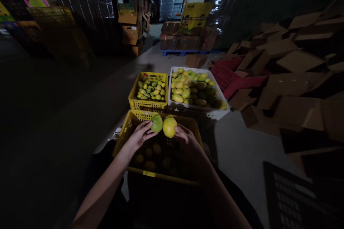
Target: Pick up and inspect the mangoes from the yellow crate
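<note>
My left hand [142, 134] is closed on a round green lemon [156, 123]. Side by side with it, a yellow lemon [170, 126] is gripped in my right hand [186, 137]. Both fruits are held up over a yellow plastic crate [158, 175], where several more fruits [149, 165] lie in deep shadow. Beyond it on the left stands a smaller-looking yellow crate [148, 107] with green and yellow lemons [156, 92]. A white crate [219, 112] at the right is heaped with larger, mostly yellow fruits [186, 93].
Flattened and open cardboard boxes [292, 111] pile up on the right, around a red plastic crate [228, 78]. Stacked cartons [127, 9] and a blue pallet [182, 53] with boxes stand behind. Much of the left side is dark.
</note>
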Available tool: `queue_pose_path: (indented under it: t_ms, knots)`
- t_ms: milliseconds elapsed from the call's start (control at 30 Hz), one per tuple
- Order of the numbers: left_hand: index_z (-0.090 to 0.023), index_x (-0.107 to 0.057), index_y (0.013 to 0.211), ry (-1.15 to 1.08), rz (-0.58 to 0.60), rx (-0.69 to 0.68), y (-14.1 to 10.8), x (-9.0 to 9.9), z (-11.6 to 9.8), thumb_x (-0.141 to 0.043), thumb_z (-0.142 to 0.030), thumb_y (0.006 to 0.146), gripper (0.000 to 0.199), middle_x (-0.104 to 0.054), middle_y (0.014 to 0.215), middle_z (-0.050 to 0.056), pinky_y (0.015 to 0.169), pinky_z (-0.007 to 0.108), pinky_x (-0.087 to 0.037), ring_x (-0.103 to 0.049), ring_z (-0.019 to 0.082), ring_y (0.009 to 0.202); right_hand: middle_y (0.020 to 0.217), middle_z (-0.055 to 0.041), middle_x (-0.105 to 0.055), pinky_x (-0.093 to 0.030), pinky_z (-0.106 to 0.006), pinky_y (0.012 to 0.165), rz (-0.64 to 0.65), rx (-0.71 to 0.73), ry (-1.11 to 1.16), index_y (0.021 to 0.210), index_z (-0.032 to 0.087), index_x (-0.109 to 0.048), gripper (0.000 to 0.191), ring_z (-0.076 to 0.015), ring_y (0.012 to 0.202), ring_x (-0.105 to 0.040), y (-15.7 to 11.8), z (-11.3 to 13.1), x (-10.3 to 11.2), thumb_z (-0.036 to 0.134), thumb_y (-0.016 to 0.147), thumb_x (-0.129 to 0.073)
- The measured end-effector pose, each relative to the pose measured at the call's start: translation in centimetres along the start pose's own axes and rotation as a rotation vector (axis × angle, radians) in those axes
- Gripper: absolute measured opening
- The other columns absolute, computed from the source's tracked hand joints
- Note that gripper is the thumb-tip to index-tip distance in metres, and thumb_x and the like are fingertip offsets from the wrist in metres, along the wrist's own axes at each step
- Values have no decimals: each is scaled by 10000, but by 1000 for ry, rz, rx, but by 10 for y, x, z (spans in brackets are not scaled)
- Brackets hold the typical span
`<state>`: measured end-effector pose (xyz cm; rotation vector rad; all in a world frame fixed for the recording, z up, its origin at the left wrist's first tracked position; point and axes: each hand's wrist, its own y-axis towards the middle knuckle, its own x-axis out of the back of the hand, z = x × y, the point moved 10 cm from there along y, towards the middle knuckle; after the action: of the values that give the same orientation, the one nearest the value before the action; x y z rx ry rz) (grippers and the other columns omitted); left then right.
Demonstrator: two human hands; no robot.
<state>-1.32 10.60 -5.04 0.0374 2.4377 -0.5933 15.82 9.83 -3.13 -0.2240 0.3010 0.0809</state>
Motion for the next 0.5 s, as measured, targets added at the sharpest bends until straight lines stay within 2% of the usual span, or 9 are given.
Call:
queue_pose_path:
  t_ms: [133, 233, 367, 500]
  knots:
    - [-122, -622, 717, -12, -4, 44, 0, 1, 3, -768, -211, 717, 171, -568, 581, -32, 654, 224, -562, -519, 47, 504, 935, -66, -737, -532, -274, 721, -10, -35, 68, 911, 190, -717, 409, -206, 848, -682, 6, -9, 5, 455, 608, -789]
    - [-123, -632, 724, -37, -32, 49, 0, 4, 4, -741, -210, 747, 141, -578, 604, -24, 589, 178, -535, -508, 41, 501, 958, -62, -736, -539, -266, 698, -7, -42, 108, 914, 198, -714, 372, -199, 847, -685, 9, -15, 9, 423, 626, -785]
    - [-134, -666, 806, -23, -65, 49, 1, 7, 4, -718, -165, 762, 75, -665, 774, 23, 701, 221, -561, -592, 71, 613, 967, -47, -735, -547, -259, 681, -35, -44, 131, 902, 211, -711, 352, -195, 868, -685, 11, -18, 15, 407, 620, -792]
    - [-158, -669, 851, -5, -88, 26, 1, 10, 1, -672, -130, 792, 66, -683, 832, 23, 782, 271, -571, -636, 96, 682, 967, -75, -736, -564, -325, 710, -51, -54, 177, 898, 198, -701, 419, -234, 866, -696, 12, -17, 15, 426, 567, -819]
